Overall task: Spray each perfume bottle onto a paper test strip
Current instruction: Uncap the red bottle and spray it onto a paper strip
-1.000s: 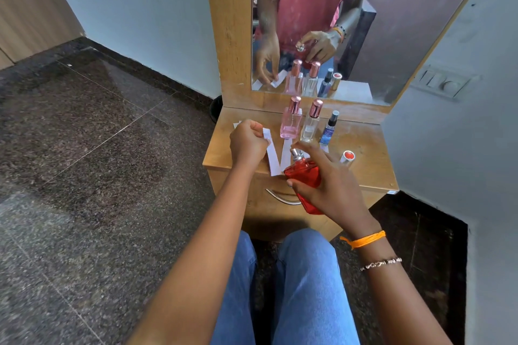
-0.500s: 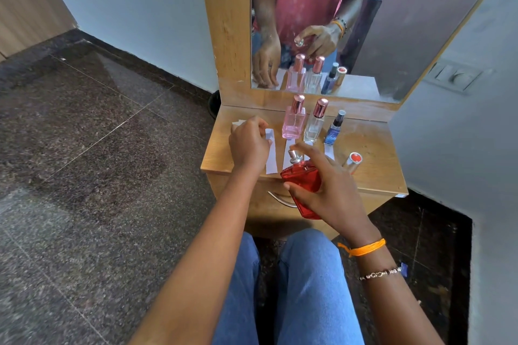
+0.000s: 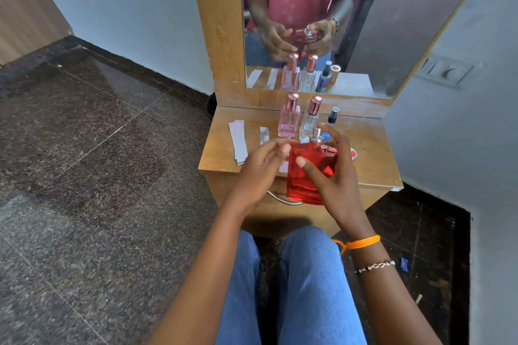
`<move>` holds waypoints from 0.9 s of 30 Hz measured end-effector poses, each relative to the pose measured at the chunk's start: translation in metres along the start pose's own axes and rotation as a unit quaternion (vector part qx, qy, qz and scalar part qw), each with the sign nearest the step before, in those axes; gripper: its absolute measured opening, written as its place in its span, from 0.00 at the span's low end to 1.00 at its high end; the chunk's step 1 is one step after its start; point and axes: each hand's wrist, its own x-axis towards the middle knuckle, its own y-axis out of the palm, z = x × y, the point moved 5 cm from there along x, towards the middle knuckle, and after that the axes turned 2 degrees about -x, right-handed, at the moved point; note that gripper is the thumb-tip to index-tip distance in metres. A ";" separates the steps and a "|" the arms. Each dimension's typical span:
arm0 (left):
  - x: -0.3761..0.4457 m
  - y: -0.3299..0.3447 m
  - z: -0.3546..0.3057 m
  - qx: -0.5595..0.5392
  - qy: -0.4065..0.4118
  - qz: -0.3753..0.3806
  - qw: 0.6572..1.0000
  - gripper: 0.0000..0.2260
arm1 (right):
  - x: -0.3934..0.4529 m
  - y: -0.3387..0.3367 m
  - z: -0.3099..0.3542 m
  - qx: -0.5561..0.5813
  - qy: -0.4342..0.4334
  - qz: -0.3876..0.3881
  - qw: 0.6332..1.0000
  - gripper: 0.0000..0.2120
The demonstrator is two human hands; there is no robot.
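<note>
The left hand (image 3: 263, 161) has let go of the paper strip it was pinching half a second ago and has come across to the red bottle (image 3: 307, 173). Its fingers are now loose and nearly straight, their tips blurred right at the bottle's left top corner; whether they touch the glass cannot be told. The right hand (image 3: 333, 173) keeps its grip on the red bottle, thumb across the front face and fingers curled behind, holding it in the air in front of the dresser top (image 3: 372, 154), with the bare spray nozzle (image 3: 317, 134) pointing up.

The bottle's red cap (image 3: 353, 153) lies on the dresser top just right of the bottle, mostly hidden. To the left of the bottle, two paper strips (image 3: 238, 140) lie near the dresser's left edge, with a shorter strip (image 3: 264, 134) between them and the bottle; another white piece (image 3: 283, 166) peeks out beside the left fingers. Behind the bottle stand a pink bottle (image 3: 288, 120), a clear bottle (image 3: 309, 120) and a small blue bottle (image 3: 330, 120), the first two capped.

With no strip in hand, spraying is probably paused: the person seems to be adjusting or steadying the red bottle first.
</note>
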 end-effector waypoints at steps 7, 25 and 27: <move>-0.009 0.014 0.006 -0.029 0.025 -0.026 0.999 0.18 | 0.002 -0.007 0.001 -0.041 0.018 0.002 0.999 0.18; -0.016 0.011 0.007 0.030 0.013 -0.069 0.997 0.19 | 0.032 -0.054 0.026 -0.035 -0.026 -0.091 0.995 0.12; -0.016 0.012 0.007 0.031 0.015 -0.067 0.997 0.19 | 0.036 -0.046 0.034 -0.029 -0.030 -0.028 0.999 0.12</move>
